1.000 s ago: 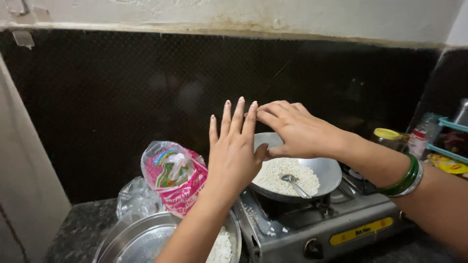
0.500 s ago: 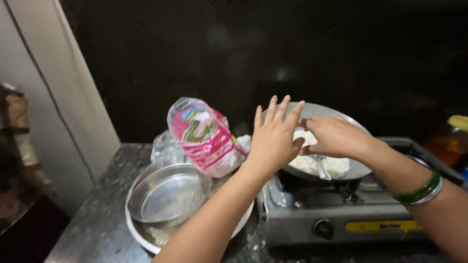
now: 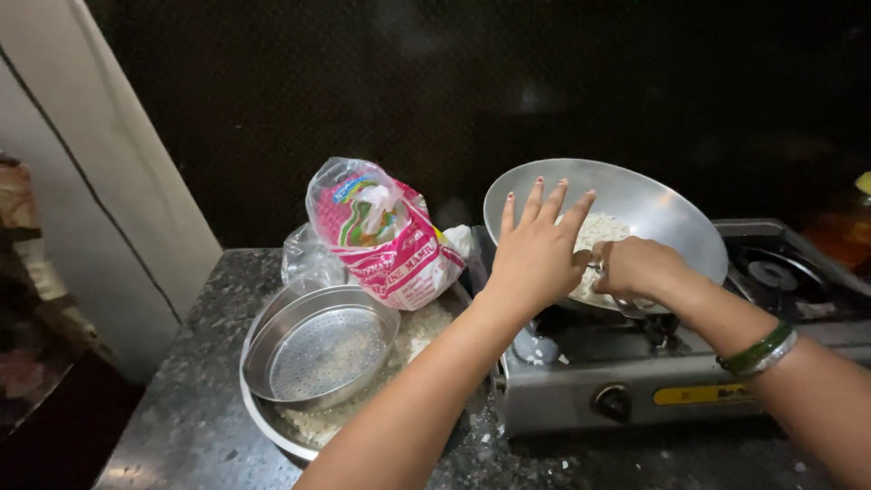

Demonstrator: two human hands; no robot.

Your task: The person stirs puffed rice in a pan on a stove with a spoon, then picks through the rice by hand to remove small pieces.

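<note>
My left hand (image 3: 535, 259) is open with fingers spread, its palm against the near rim of a steel pan (image 3: 635, 195) and touching my right hand. My right hand (image 3: 640, 268) is curled into a fist at the pan's near edge, closed around what looks like a metal spoon handle (image 3: 626, 307). White flaked rice (image 3: 599, 227) lies in the pan, partly hidden by both hands. The pan sits on the left burner of a steel gas stove (image 3: 581, 390). Green bangles (image 3: 758, 349) ring my right wrist.
Left of the stove, a pink printed plastic bag (image 3: 386, 236) leans over a wide steel basin (image 3: 263, 422) holding flakes and a round steel sieve (image 3: 318, 349). The stove's right burner (image 3: 771, 272) is bare. Speckled counter (image 3: 181, 426) ends at a pale wall (image 3: 109, 163) on the left.
The view has dropped and swung left, showing more of the basin and counter. My right hand has closed from flat fingers into a fist at the pan's rim; my left hand stays spread beside it.
</note>
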